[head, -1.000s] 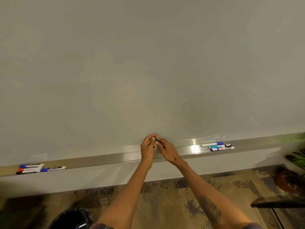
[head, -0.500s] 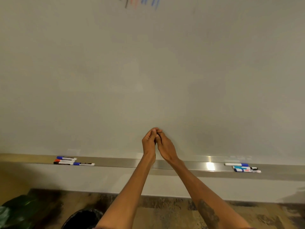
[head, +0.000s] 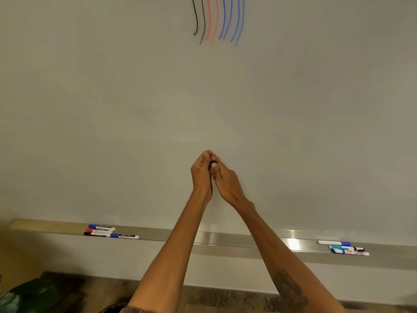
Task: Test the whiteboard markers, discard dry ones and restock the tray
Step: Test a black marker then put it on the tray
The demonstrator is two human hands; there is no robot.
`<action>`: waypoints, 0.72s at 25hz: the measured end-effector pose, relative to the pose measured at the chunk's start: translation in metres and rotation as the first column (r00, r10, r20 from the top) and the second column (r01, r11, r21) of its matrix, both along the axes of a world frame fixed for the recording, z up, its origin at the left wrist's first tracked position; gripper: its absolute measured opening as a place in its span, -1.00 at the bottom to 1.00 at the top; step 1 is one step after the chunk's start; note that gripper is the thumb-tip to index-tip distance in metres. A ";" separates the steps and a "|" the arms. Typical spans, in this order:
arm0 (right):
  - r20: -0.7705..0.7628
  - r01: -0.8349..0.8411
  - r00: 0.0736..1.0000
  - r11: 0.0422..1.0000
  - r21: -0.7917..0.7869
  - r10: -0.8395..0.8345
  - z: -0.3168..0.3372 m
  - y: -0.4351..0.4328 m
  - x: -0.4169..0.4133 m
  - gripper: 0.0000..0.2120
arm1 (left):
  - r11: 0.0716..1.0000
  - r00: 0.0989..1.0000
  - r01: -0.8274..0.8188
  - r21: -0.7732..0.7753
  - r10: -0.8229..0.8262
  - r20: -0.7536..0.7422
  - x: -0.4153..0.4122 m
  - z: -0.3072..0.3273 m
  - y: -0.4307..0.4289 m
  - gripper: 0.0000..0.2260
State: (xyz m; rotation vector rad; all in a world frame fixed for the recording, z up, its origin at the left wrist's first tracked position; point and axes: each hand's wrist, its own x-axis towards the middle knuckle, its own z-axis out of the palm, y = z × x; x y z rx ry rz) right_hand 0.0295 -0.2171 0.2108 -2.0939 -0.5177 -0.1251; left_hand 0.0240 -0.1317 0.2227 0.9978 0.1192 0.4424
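Both hands pinch one dark marker (head: 212, 160), mostly hidden between the curled fingertips of the left hand (head: 201, 173) and right hand (head: 226, 180), raised before the whiteboard (head: 112, 109). I cannot tell whether they are capping or uncapping it. Black, red and blue test strokes (head: 223, 19) above suggest several markers are already tested. A left marker cluster (head: 101, 231) and a right marker cluster (head: 345, 248) lie in the tray (head: 225, 241), so discarding and restocking seem unfinished.

Marker (head: 213, 160) mostly within clasped hands (head: 202, 175)
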 end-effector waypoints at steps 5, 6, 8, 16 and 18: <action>-0.008 -0.067 0.997 0.916 0.395 0.077 0.034 0.006 -0.008 -0.72 | 0.982 0.962 -0.134 0.132 0.097 0.255 0.004 0.081 0.026 -0.82; -0.006 -0.055 0.998 0.883 0.467 0.065 0.046 0.005 -0.007 -0.74 | 0.964 0.944 -0.181 0.193 0.115 0.310 0.002 0.092 0.029 -0.81; 0.009 -0.052 0.998 0.820 0.570 0.058 0.076 0.001 -0.005 -0.72 | 0.919 0.899 -0.299 0.256 0.180 0.400 0.002 0.114 0.035 -0.80; 0.191 -0.222 0.975 0.536 0.814 0.113 0.176 -0.025 0.001 -0.84 | 0.767 0.732 -0.590 0.252 0.376 0.569 0.019 0.187 0.047 -0.79; 0.181 -0.249 0.965 0.451 0.857 0.188 0.190 -0.031 0.005 -0.80 | 0.748 0.703 -0.623 0.230 0.406 0.584 0.029 0.199 0.052 -0.77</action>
